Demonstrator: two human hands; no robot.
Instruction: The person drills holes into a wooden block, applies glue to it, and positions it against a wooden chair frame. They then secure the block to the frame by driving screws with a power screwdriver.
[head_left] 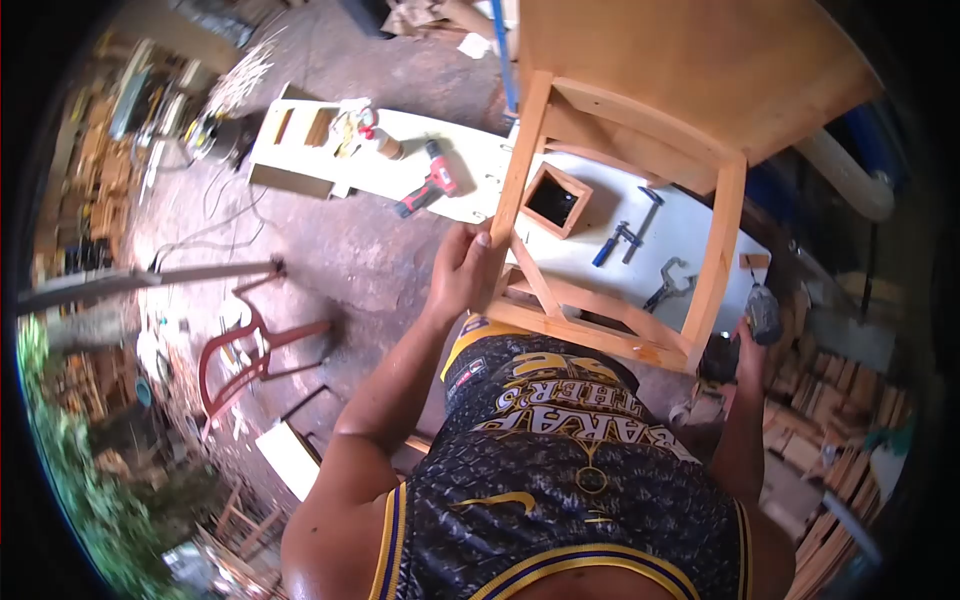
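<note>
A wooden chair [726, 255], with a broad flat panel [680, 60] at its far end, stands before me on a white worktop. My left hand [468, 268] is wrapped round its left rail, thumb on top. Out to the right of the frame, my right hand [750, 348] is closed round the grip of a dark power drill [764, 315], partly in shadow. The drill is apart from the chair. Through the open frame I see a square wooden box [556, 201], a blue-handled bar clamp [628, 238] and a metal locking clamp [670, 284].
A red cordless drill [430, 182] lies on the white worktop [480, 165] at the left. On the floor are a red plastic chair [262, 355] and loose cables [205, 240]. Stacked wood pieces [825, 420] fill the right side. A blue post [503, 55] stands behind the worktop.
</note>
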